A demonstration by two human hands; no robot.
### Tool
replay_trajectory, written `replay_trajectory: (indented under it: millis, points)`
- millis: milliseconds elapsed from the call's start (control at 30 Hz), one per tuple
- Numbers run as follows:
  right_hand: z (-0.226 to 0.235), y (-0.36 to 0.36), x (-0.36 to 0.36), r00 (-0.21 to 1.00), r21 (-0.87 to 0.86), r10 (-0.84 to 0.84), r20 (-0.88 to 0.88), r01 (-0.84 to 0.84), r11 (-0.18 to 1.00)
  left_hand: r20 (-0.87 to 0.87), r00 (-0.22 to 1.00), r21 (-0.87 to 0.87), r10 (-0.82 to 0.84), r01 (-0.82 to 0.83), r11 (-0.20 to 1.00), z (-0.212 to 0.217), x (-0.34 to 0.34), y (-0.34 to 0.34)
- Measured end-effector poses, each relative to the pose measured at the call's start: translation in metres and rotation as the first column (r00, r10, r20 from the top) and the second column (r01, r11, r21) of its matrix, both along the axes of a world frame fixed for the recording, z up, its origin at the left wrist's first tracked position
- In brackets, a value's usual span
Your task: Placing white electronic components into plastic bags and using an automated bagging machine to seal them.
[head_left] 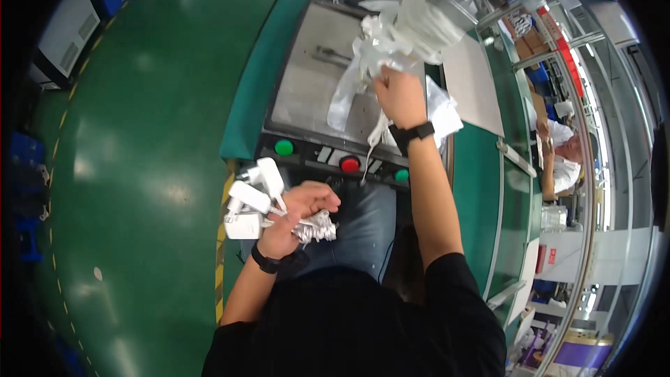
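Observation:
My left hand (296, 211) is closed around the bundled cords (319, 229) of several white power adapters (250, 197). The adapters hang out on its left side, over the front edge of a machine. My right hand (401, 94) reaches forward above the metal plate, its fingers closed on a clear plastic bag (342, 101). More crumpled clear plastic lies just beyond those fingers, and the fingertips are partly hidden. A white cord (377, 136) trails over the machine's front edge, left of my right wrist.
The machine's metal plate (300, 84) has green buttons (284, 147) and a red button (350, 164) along its front. A white coiled bundle (427, 24) sits at the back. To the right runs a green conveyor bench; a co-worker (562, 157) sits beyond it. Green floor lies left.

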State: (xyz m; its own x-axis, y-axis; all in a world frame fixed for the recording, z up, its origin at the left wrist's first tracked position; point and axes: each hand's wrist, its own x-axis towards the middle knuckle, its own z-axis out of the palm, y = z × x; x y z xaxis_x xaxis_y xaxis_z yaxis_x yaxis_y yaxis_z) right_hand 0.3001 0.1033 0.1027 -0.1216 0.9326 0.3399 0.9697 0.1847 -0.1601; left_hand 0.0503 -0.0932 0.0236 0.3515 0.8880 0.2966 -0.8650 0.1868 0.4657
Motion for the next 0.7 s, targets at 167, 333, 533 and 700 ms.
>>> replay_trajectory:
  millis: [167,333,533,700]
  points:
    - [-0.002,0.004,-0.022,0.992,-0.101,-0.083,0.093,0.092,0.991,-0.201,0.963,0.072,0.18,-0.169,0.983,-0.016,-0.013,0.004]
    - [0.015,0.002,-0.009,0.991,-0.173,-0.066,0.116,0.086,0.981,-0.44,0.869,0.032,0.226,-0.237,0.971,-0.025,-0.027,0.023]
    - [0.038,-0.019,0.016,0.999,-0.549,0.038,-0.029,-0.048,0.835,-0.545,0.747,0.099,0.381,-0.393,0.914,-0.031,-0.027,0.044]
    - [0.005,-0.13,0.043,0.719,-0.252,-0.221,-0.659,0.066,0.966,-0.586,0.715,0.102,0.382,-0.402,0.91,-0.038,-0.019,0.059]
